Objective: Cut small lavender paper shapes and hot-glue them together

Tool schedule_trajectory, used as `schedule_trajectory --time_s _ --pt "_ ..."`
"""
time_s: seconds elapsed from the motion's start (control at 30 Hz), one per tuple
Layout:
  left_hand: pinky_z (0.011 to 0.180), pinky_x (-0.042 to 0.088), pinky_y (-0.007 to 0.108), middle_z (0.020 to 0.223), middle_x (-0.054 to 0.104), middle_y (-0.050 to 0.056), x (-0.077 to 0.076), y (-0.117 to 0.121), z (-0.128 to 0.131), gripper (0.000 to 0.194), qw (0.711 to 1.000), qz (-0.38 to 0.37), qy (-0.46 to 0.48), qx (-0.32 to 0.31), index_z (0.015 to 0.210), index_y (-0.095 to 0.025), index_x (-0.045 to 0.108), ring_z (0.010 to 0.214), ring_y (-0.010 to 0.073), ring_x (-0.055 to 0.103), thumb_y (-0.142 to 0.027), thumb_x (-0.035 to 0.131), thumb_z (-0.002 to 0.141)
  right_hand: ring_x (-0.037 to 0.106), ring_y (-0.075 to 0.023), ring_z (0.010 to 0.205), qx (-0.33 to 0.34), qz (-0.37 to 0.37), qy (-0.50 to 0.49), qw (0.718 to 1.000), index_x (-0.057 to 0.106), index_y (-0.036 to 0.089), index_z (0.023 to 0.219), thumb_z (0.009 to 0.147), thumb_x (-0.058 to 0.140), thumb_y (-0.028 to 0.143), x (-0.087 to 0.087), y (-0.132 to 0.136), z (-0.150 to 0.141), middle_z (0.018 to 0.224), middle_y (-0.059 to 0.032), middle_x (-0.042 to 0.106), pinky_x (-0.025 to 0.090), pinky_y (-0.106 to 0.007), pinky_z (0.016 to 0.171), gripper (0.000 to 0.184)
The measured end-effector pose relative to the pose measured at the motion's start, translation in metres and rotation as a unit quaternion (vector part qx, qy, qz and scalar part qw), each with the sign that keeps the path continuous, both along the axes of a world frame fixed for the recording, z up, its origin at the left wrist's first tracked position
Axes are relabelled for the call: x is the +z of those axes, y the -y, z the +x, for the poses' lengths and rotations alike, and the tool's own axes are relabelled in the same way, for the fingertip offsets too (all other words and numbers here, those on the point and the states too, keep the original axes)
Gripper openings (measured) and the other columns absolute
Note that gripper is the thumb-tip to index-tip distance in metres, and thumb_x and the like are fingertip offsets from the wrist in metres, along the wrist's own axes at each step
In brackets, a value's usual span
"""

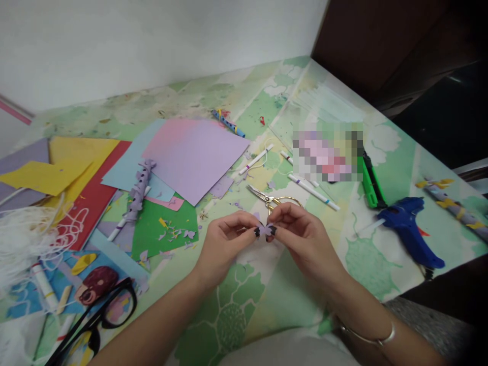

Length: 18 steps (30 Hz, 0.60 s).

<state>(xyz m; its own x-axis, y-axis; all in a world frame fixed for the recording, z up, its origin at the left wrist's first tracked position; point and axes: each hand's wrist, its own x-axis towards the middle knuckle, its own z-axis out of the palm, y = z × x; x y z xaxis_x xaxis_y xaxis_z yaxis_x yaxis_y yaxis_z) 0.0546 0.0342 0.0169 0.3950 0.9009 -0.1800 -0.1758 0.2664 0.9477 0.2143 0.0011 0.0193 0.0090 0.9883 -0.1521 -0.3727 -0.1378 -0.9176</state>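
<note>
Between my two hands is a small lilac paper cutout [265, 231], winged like a butterfly. Thumb and fingers of my left hand [232, 236] pinch one side of it, and my right hand [297, 231] pinches the other. The fingertips cover much of its edges. Just beyond my right hand lie scissors [263, 195] with gold-coloured handles, blades pointing left and slightly apart; my fingers hide part of the handles. Left of my hands, a marker wrapped in lilac paper [138, 190] rests across the paper sheets.
Lilac [202, 152], yellow and red sheets spread to the left, near white string [34, 244], black-framed glasses [118, 305] and green paper [168, 229] with scraps. White markers [314, 192] lie beyond the scissors. A blue glue gun [414, 229] and green cutter [371, 178] are at right.
</note>
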Motion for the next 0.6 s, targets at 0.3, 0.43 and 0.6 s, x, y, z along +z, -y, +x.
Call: schedule_trajectory --time_s 0.3,0.43,0.6 --pt "0.068 0.048 0.026 0.077 0.064 0.004 0.008 0.0 0.001 0.011 0.995 0.092 -0.05 0.003 0.069 -0.017 0.072 0.074 0.0139 0.06 -0.009 0.067 0.074 0.058 -0.0098 0.071 -0.025 0.042 0.06 0.997 0.062 0.021 0.083 0.075 0.071 0.016 0.005 0.002 -0.003 0.079 0.001 0.059 0.051 -0.023 0.066 0.013" --pt "0.065 0.048 0.025 0.075 0.064 0.004 0.012 0.001 0.002 0.012 0.987 0.148 -0.058 0.018 0.07 -0.017 0.071 0.073 0.0137 0.06 -0.007 0.065 0.074 0.057 -0.009 0.073 -0.021 0.053 0.048 0.997 0.062 0.021 0.085 0.075 0.071 0.014 0.005 0.003 -0.002 0.08 0.0013 0.059 0.05 -0.021 0.067 0.014" --pt "0.066 0.048 0.027 0.075 0.064 0.004 0.01 0.002 0.002 0.014 0.974 0.216 -0.057 0.03 0.073 -0.018 0.07 0.073 0.0142 0.06 -0.005 0.064 0.075 0.059 -0.0095 0.076 -0.009 0.083 0.045 0.995 0.063 0.022 0.087 0.078 0.068 0.012 0.006 0.005 -0.001 0.081 0.0009 0.06 0.051 -0.022 0.07 0.014"
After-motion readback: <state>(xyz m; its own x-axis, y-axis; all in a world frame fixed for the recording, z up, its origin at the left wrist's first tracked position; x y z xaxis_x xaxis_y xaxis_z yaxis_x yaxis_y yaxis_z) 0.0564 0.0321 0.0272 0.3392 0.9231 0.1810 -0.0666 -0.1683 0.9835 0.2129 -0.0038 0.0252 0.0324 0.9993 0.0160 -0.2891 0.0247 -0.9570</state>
